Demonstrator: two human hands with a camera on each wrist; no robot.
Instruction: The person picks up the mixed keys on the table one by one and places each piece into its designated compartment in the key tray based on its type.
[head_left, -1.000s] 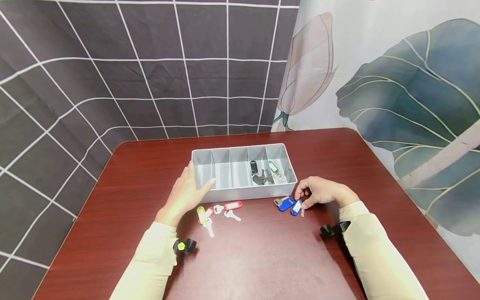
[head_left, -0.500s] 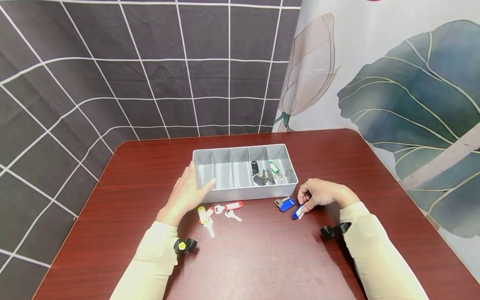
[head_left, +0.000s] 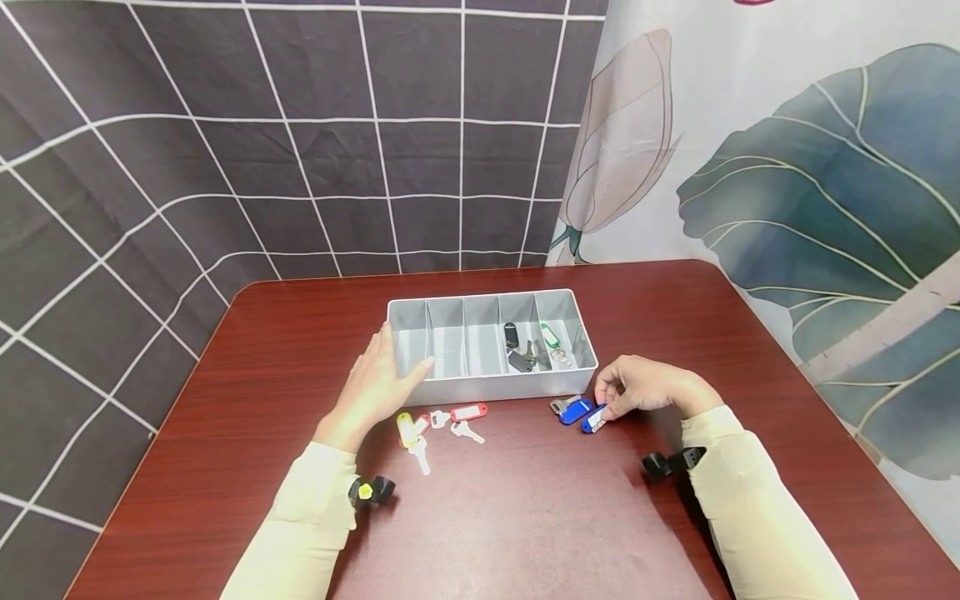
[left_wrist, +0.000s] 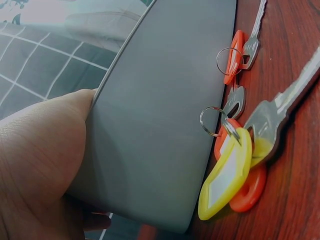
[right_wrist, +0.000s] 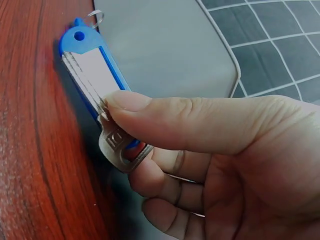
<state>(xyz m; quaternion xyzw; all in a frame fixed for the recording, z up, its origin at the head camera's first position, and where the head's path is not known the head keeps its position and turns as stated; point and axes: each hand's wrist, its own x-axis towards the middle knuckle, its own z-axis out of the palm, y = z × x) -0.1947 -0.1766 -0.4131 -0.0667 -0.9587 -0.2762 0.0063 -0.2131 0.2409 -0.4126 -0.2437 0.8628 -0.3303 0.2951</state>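
Observation:
In the head view my left hand (head_left: pixel 371 392) holds the left end of a grey divided tray (head_left: pixel 487 387), thumb over the front rim and fingers along the outer side wall. At the tray's front right corner, my right hand (head_left: pixel 637 385) pinches a blue key tag (head_left: pixel 591 422). The right wrist view shows a key (right_wrist: pixel 116 142) lying against this tag under the thumb tip. Just left of it, another blue tag (head_left: pixel 576 412) with a key lies on the table. Black tags (head_left: pixel 519 360) with keys occupy the fourth compartment; a green tag (head_left: pixel 550 336) is in the rightmost.
In front of the tray's left half lie a yellow tag (head_left: pixel 407 430) and red tags (head_left: pixel 469 412), with their keys (head_left: pixel 467 431). The table (head_left: pixel 510 517) is dark red wood. A grid-patterned curtain (head_left: pixel 315 158) hangs behind it.
My right hand has drawn the blue tag and key together and tilted them between thumb and fingers. The left hand keeps its place on the tray.

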